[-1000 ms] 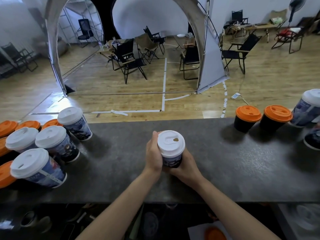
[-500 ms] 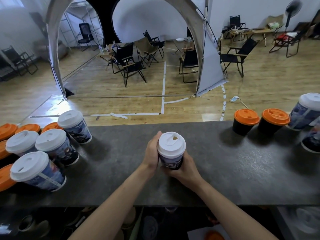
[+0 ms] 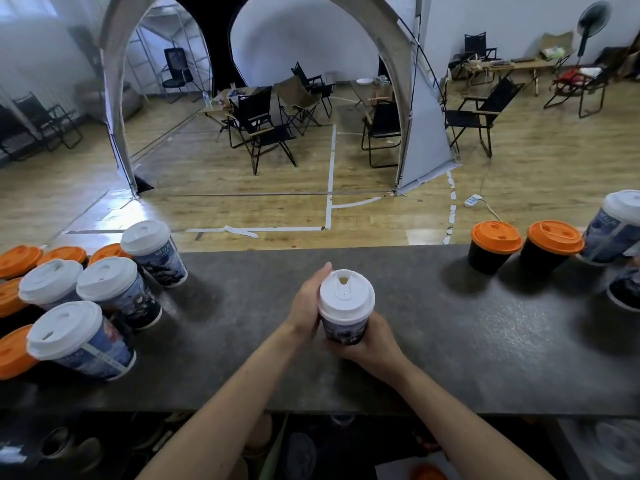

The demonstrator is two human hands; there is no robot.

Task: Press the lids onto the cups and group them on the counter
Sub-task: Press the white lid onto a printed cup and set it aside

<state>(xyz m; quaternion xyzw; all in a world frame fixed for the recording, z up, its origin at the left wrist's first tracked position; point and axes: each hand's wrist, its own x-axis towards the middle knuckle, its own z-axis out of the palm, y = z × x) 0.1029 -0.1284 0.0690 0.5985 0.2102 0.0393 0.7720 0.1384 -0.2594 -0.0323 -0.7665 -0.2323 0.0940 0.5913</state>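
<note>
Now the step in hand looks to be seating the white plastic lid (image 3: 346, 294) on the printed paper cup (image 3: 344, 330), which is upright over the middle of the dark grey speckled worktop (image 3: 450, 341), nearer its front edge than its back. The lid appears level, with its sip hole turned away from the person. To do this well, I would press down evenly all round the rim rather than at one spot. I would also steady the cup wall without squeezing it, since thin paper is likely to buckle and pop the lid back up. A thumb run round the edge would confirm that it has snapped on.

Both hands grasp the cup. The left hand (image 3: 306, 306) curls round its left side, thumb reaching up beside the lid's rim. The right hand (image 3: 372, 344) wraps the lower right side near the base. The fingers hide the bottom, so I cannot tell whether the cup rests on the worktop or is lifted just off it.

The cluster of white-lidded printed cups (image 3: 104, 292) at the left end, with flat orange lids (image 3: 19, 259) behind it, seems the likely place to join. Two black cups with orange lids (image 3: 495, 245) stand well apart at the right.
</note>
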